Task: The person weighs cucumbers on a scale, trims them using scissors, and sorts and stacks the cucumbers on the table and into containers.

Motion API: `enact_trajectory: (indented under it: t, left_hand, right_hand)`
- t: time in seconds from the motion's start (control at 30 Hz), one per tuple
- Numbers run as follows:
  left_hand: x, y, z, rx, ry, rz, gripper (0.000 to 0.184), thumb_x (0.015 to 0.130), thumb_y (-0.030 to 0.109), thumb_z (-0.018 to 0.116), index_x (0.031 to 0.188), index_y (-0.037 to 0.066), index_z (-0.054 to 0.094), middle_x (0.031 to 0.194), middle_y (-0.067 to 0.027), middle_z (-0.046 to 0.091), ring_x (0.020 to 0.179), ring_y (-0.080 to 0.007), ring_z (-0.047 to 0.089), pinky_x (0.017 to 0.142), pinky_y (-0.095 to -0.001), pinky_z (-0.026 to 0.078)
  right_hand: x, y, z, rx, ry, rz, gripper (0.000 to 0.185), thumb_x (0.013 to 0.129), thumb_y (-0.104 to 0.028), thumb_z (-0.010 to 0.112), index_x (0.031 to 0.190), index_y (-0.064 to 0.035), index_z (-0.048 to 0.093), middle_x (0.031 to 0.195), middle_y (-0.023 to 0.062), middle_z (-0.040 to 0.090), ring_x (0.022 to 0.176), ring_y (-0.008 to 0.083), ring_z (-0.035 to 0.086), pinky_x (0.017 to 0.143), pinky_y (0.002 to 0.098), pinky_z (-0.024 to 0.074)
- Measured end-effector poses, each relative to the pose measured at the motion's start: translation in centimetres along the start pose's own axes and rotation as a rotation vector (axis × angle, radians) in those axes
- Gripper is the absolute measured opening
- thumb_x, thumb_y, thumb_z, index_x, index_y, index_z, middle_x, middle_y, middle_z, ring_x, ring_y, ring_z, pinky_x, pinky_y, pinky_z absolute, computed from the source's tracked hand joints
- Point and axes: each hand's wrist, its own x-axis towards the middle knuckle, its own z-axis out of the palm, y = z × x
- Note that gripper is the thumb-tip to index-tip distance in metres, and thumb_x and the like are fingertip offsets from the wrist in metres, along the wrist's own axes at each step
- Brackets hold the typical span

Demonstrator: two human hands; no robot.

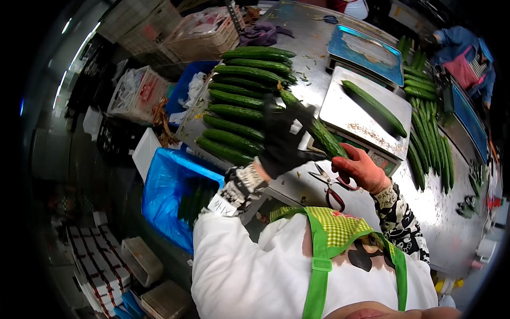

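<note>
My right hand (362, 167), in a red-orange glove, is closed around the near end of a long green cucumber (325, 137). The cucumber slants away to the upper left over the metal table. My left hand (287, 139), in a black glove, has its fingers spread beside and partly across that cucumber; whether it touches it I cannot tell. To the left lies a row of several cucumbers (234, 111), partly behind my left hand. Another cucumber (374, 108) rests on the flat pan of a scale (344, 118). Scissors (333, 194) with red handles lie below my right hand.
More cucumbers (431, 141) are spread on the right of the metal table (441, 218). A second scale with a blue-rimmed tray (366, 51) stands behind. A bin lined in blue plastic (166, 196) holds cucumbers at lower left. A person in blue (461, 45) stands across the table.
</note>
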Motion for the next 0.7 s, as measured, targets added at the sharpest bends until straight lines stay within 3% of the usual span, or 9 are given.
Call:
enact_trajectory:
  t: [0.07, 0.17, 0.27, 0.33, 0.37, 0.4, 0.5, 0.53, 0.7]
  left_hand:
    - [-0.9, -1.6, 0.2, -0.153, 0.172, -0.294, 0.08, 0.083, 0.045, 0.08, 0.146, 0.008, 0.047, 0.124, -0.0124, 0.058, 0.121, -0.0291, 0.053, 0.112, -0.0559, 0.035]
    - [-4.0, -3.8, 1.9, -1.147, 0.297, -0.863, 0.061, 0.091, 0.003, 0.073, 0.145, 0.001, 0.047, 0.125, -0.0069, 0.057, 0.107, -0.0123, 0.057, 0.091, -0.0328, 0.053]
    - [-4.1, -3.2, 2.5, -1.151, 0.389, -0.95, 0.033, 0.093, 0.002, 0.07, 0.125, 0.001, 0.064, 0.11, -0.0025, 0.066, 0.096, -0.0094, 0.059, 0.083, -0.0283, 0.051]
    - [-5.4, -3.7, 3.4, -0.98, 0.374, -1.044, 0.02, 0.093, 0.003, 0.071, 0.113, 0.001, 0.071, 0.1, 0.0, 0.069, 0.09, -0.0093, 0.06, 0.08, -0.0253, 0.049]
    - [-5.7, -3.8, 3.3, -0.975, 0.358, -1.061, 0.016, 0.093, 0.004, 0.07, 0.109, 0.001, 0.072, 0.097, 0.0012, 0.069, 0.088, -0.0088, 0.059, 0.079, -0.0247, 0.048]
    - [-5.7, -3.8, 2.9, -0.982, 0.338, -1.068, 0.013, 0.094, 0.006, 0.07, 0.106, 0.001, 0.073, 0.093, 0.0024, 0.069, 0.086, -0.0082, 0.059, 0.077, -0.0242, 0.047]
    - [-4.0, -2.7, 3.1, -1.03, 0.353, -0.963, 0.013, 0.095, 0.007, 0.07, 0.104, -0.001, 0.073, 0.092, 0.0026, 0.068, 0.082, -0.006, 0.057, 0.074, -0.0248, 0.047]
    - [-4.3, -2.8, 3.5, -1.054, 0.384, -0.994, 0.01, 0.093, 0.005, 0.07, 0.102, -0.001, 0.072, 0.09, 0.0021, 0.067, 0.082, -0.0063, 0.057, 0.073, -0.0251, 0.047]
    - [-5.2, -3.8, 5.8, -0.397, 0.264, -0.56, 0.013, 0.093, 0.001, 0.066, 0.105, -0.001, 0.07, 0.099, -0.0034, 0.069, 0.089, -0.0144, 0.062, 0.081, -0.0301, 0.051]
  right_hand:
    - [-1.3, 0.2, -0.3, -0.039, 0.028, -0.021, 0.063, 0.097, -0.025, 0.071, 0.146, 0.0002, 0.042, 0.085, -0.0012, 0.061, 0.059, 0.0031, 0.046, 0.052, 0.0208, 0.0366]
    - [-2.7, 0.3, -0.2, -0.115, 0.039, -0.109, 0.066, 0.096, -0.017, 0.073, 0.15, -0.0007, 0.039, 0.101, 0.0028, 0.063, 0.076, 0.0097, 0.057, 0.066, 0.0256, 0.0479]
    - [-3.2, 1.3, 0.1, -0.199, 0.078, -0.178, 0.066, 0.094, -0.013, 0.074, 0.149, -0.0027, 0.04, 0.121, 0.0123, 0.062, 0.104, 0.0204, 0.061, 0.093, 0.032, 0.0499]
    - [-3.2, 1.5, -0.2, -0.376, 0.122, -0.25, 0.066, 0.092, -0.014, 0.075, 0.149, -0.004, 0.042, 0.123, 0.0162, 0.063, 0.103, 0.0235, 0.063, 0.091, 0.0329, 0.0504]
    - [-3.5, 1.6, -0.7, -0.465, 0.165, -0.281, 0.067, 0.091, -0.014, 0.076, 0.148, -0.0046, 0.043, 0.123, 0.0182, 0.064, 0.102, 0.025, 0.064, 0.091, 0.0334, 0.0506]
    - [-3.9, 1.1, -0.9, -0.591, 0.168, -0.32, 0.064, 0.096, -0.009, 0.069, 0.152, -0.0068, 0.038, 0.106, 0.0042, 0.062, 0.082, 0.0074, 0.056, 0.072, 0.0244, 0.0491]
    - [-4.4, 1.8, -2.0, -0.699, 0.253, -0.405, 0.062, 0.094, -0.006, 0.069, 0.15, -0.0058, 0.043, 0.109, 0.0112, 0.067, 0.089, 0.0135, 0.061, 0.078, 0.0297, 0.0512]
    - [-4.2, 2.5, -2.8, -0.687, 0.261, -0.453, 0.065, 0.089, -0.019, 0.077, 0.145, -0.0055, 0.047, 0.111, 0.0208, 0.064, 0.093, 0.0306, 0.066, 0.08, 0.0381, 0.0514]
    - [-3.9, 3.1, -3.5, -0.159, 0.089, -0.221, 0.059, 0.098, -0.01, 0.067, 0.149, -0.0005, 0.039, 0.124, 0.0071, 0.061, 0.105, 0.0084, 0.06, 0.096, 0.0251, 0.0493]
